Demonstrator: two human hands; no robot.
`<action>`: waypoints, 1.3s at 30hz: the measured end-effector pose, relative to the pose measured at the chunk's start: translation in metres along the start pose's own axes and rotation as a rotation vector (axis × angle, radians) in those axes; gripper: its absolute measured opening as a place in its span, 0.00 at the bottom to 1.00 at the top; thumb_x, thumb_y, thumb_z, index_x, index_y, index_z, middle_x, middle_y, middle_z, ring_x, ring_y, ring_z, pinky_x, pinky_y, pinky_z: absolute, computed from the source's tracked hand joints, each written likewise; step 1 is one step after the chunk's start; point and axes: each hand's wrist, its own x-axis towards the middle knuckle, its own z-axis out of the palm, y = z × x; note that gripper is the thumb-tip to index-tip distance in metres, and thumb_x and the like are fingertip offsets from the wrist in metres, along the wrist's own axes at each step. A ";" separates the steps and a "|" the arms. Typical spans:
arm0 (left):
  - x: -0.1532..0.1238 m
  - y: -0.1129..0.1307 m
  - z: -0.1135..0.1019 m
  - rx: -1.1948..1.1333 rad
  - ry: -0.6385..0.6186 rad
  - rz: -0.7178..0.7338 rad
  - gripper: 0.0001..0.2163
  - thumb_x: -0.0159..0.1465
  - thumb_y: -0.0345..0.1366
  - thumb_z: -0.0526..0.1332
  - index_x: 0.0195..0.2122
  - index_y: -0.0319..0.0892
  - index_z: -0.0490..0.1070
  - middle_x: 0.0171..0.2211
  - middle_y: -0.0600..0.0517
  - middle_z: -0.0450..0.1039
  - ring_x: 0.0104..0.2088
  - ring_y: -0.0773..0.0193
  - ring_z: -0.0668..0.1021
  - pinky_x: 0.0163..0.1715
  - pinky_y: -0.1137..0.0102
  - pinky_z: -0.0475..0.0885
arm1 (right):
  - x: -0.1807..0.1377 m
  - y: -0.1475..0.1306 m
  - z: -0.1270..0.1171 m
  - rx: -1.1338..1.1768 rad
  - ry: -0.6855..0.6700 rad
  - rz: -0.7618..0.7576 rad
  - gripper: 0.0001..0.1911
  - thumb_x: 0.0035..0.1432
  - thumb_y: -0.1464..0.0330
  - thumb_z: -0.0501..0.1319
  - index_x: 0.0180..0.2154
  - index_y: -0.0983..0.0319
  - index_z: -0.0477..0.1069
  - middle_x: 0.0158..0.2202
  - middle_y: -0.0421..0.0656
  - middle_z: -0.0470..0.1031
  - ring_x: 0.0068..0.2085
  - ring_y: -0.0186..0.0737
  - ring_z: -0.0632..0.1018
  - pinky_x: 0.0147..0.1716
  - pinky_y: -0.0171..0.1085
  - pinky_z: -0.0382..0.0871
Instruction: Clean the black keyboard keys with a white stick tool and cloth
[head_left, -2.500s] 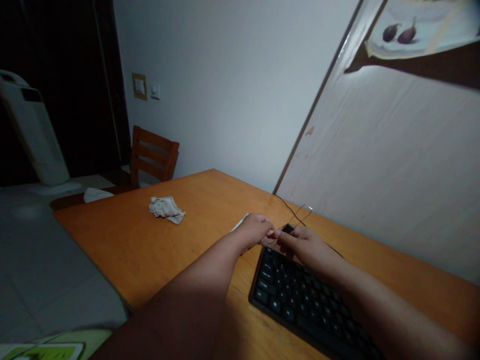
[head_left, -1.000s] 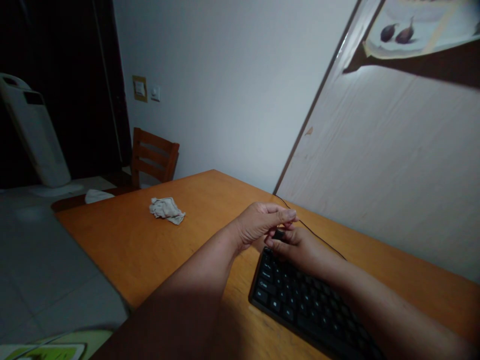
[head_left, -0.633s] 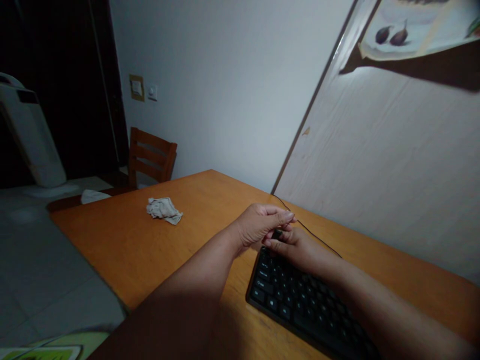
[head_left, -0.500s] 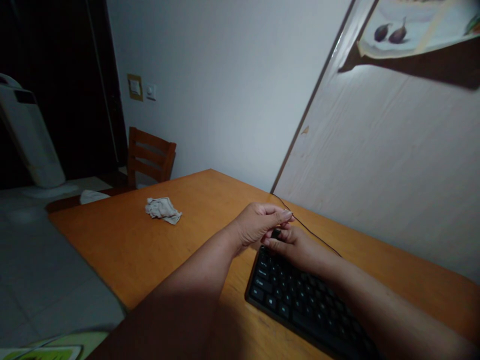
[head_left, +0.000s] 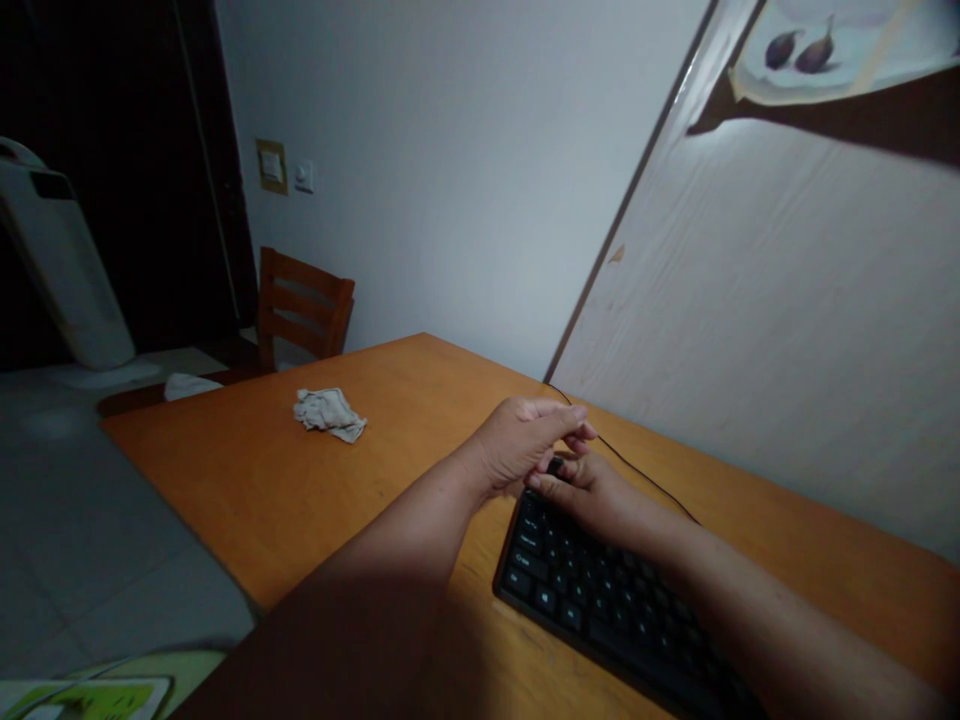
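Observation:
A black keyboard [head_left: 600,590] lies at a slant on the wooden table, its right part hidden under my right forearm. Over its far left corner, my right hand [head_left: 581,485] is closed, thumb and fingers around a small black piece [head_left: 555,466] whose kind I cannot make out. My left hand [head_left: 534,437] is just beyond and to the left of it, almost touching, with thumb and fingers drawn together. Whatever the left fingers hold, if anything, is hidden. A thin black cable [head_left: 645,476] runs along the table behind both hands.
A crumpled grey cloth [head_left: 330,413] lies on the table [head_left: 390,380] at the left. Beyond the left edge stands a wooden chair [head_left: 304,305]. The wall [head_left: 450,180] borders the far side. A green and white item [head_left: 105,695] shows at bottom left.
My left hand's thumb and fingertips have shifted slightly right and up, with the fingers a little more visible below the thumb. My right hand keeps its hold. The view has shifted slightly.

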 end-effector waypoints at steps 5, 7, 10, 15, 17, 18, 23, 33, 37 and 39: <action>-0.001 0.005 -0.001 -0.009 0.076 0.007 0.14 0.65 0.43 0.59 0.32 0.35 0.75 0.29 0.50 0.75 0.16 0.78 0.62 0.16 0.79 0.56 | 0.003 -0.006 0.001 -0.057 -0.066 0.013 0.20 0.66 0.54 0.57 0.34 0.62 0.79 0.30 0.44 0.73 0.35 0.42 0.73 0.38 0.41 0.69; -0.002 0.003 0.001 -0.030 0.042 -0.007 0.15 0.64 0.45 0.61 0.32 0.35 0.75 0.29 0.49 0.75 0.17 0.78 0.63 0.16 0.79 0.57 | 0.002 -0.003 0.002 -0.031 -0.021 -0.001 0.20 0.65 0.54 0.58 0.35 0.62 0.79 0.38 0.46 0.75 0.40 0.44 0.74 0.41 0.41 0.70; -0.001 -0.004 0.004 -0.052 -0.022 -0.028 0.18 0.63 0.50 0.63 0.36 0.36 0.76 0.31 0.49 0.75 0.19 0.76 0.66 0.17 0.79 0.58 | -0.003 0.005 0.001 0.074 -0.012 0.027 0.19 0.64 0.54 0.59 0.38 0.61 0.79 0.43 0.48 0.76 0.44 0.46 0.75 0.44 0.42 0.70; 0.003 -0.012 0.001 -0.011 -0.032 -0.026 0.24 0.63 0.55 0.62 0.42 0.36 0.77 0.34 0.47 0.76 0.18 0.77 0.64 0.17 0.77 0.58 | -0.004 0.008 -0.001 0.115 -0.019 0.055 0.20 0.61 0.51 0.61 0.34 0.61 0.78 0.36 0.46 0.75 0.42 0.46 0.74 0.42 0.42 0.69; 0.006 -0.012 -0.003 -0.001 0.024 -0.007 0.25 0.63 0.57 0.60 0.42 0.36 0.77 0.34 0.47 0.76 0.18 0.76 0.64 0.18 0.76 0.60 | -0.002 0.004 -0.002 0.127 -0.045 0.110 0.21 0.61 0.50 0.61 0.32 0.61 0.77 0.29 0.43 0.73 0.35 0.42 0.73 0.36 0.40 0.68; 0.007 -0.013 -0.005 0.007 0.066 0.006 0.25 0.64 0.57 0.59 0.42 0.36 0.77 0.34 0.47 0.76 0.18 0.76 0.65 0.19 0.75 0.62 | -0.001 0.003 -0.002 0.143 -0.062 0.147 0.22 0.61 0.49 0.60 0.32 0.62 0.76 0.26 0.41 0.71 0.30 0.39 0.70 0.32 0.38 0.66; 0.016 -0.023 -0.014 0.129 0.339 -0.059 0.24 0.69 0.54 0.51 0.38 0.37 0.75 0.31 0.48 0.76 0.20 0.73 0.67 0.22 0.75 0.62 | 0.002 -0.002 -0.003 0.230 -0.093 0.145 0.20 0.62 0.51 0.61 0.36 0.62 0.76 0.29 0.40 0.75 0.29 0.36 0.71 0.31 0.36 0.64; 0.021 -0.051 -0.022 0.261 0.362 -0.363 0.14 0.69 0.42 0.51 0.35 0.38 0.70 0.25 0.52 0.72 0.18 0.72 0.67 0.19 0.75 0.58 | -0.005 -0.001 -0.006 0.143 -0.083 0.091 0.20 0.63 0.52 0.60 0.40 0.59 0.81 0.35 0.43 0.82 0.39 0.46 0.79 0.42 0.42 0.72; 0.022 -0.053 -0.021 0.279 0.307 -0.373 0.11 0.67 0.38 0.53 0.33 0.38 0.70 0.23 0.52 0.71 0.17 0.71 0.69 0.18 0.75 0.61 | -0.006 -0.001 -0.006 0.051 -0.092 0.049 0.19 0.66 0.53 0.58 0.45 0.58 0.81 0.37 0.43 0.82 0.40 0.46 0.80 0.45 0.42 0.72; 0.023 -0.054 -0.021 0.293 0.271 -0.372 0.10 0.66 0.36 0.54 0.31 0.39 0.70 0.21 0.54 0.69 0.16 0.71 0.69 0.18 0.75 0.61 | -0.005 -0.002 -0.005 0.035 -0.082 0.036 0.19 0.66 0.54 0.58 0.45 0.58 0.80 0.37 0.43 0.82 0.40 0.46 0.80 0.45 0.42 0.72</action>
